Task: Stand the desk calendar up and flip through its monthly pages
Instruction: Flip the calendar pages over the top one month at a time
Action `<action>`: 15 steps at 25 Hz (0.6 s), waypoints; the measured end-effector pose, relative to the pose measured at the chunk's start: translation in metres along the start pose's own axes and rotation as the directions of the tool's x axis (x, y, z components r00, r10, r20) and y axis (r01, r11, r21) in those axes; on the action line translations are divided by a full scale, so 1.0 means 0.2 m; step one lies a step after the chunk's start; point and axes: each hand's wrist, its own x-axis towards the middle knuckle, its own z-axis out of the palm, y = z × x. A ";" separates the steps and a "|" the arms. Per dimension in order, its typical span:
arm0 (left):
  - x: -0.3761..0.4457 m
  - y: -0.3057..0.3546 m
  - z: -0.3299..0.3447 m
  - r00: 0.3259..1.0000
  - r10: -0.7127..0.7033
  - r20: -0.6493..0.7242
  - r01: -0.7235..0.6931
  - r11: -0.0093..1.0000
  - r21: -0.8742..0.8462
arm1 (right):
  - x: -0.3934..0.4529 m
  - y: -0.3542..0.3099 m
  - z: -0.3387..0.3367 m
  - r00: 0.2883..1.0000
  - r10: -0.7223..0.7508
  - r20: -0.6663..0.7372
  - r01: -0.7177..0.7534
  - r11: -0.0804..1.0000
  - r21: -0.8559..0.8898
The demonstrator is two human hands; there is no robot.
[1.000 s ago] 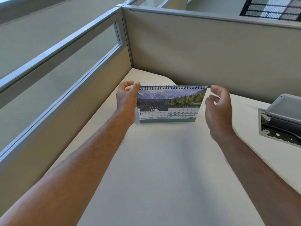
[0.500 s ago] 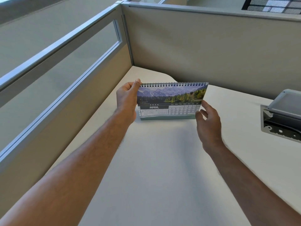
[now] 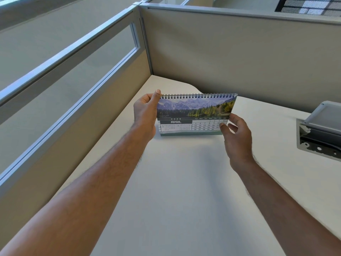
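Observation:
A spiral-bound desk calendar (image 3: 195,112) stands upright on the white desk (image 3: 184,182), near the far corner. Its front page shows a mountain lake photo over the word APRIL and a date grid. My left hand (image 3: 145,113) grips the calendar's upper left corner, thumb tip at the spiral wire. My right hand (image 3: 237,137) is at the lower right corner of the front page, thumb on the date grid and fingers curled behind the page edge.
Beige cubicle partitions (image 3: 239,56) wall in the desk at the back and along the left, where a glass strip (image 3: 70,74) runs. A grey metal housing (image 3: 319,130) sits on the desk at the right edge.
My right hand moved in from open air beside the calendar to its lower right corner and took hold of the page edge. My left hand stayed on the upper left corner.

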 end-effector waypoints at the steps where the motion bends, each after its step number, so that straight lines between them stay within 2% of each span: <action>1: 0.00 0.00 0.00 1.000 0.000 -0.002 0.000 1.000 0.004 | 0.01 0.00 0.00 1.000 0.007 -0.010 -0.006 1.000 0.004; 6: 0.01 0.00 0.00 1.000 -0.004 -0.003 0.004 1.000 0.020 | 0.02 0.00 -0.04 0.998 -0.020 -0.059 0.019 1.000 -0.016; 15: 0.02 0.00 -0.01 0.999 -0.019 0.029 0.019 1.000 -0.002 | -0.03 -0.06 -0.12 0.987 -0.147 -0.069 0.127 0.963 -0.239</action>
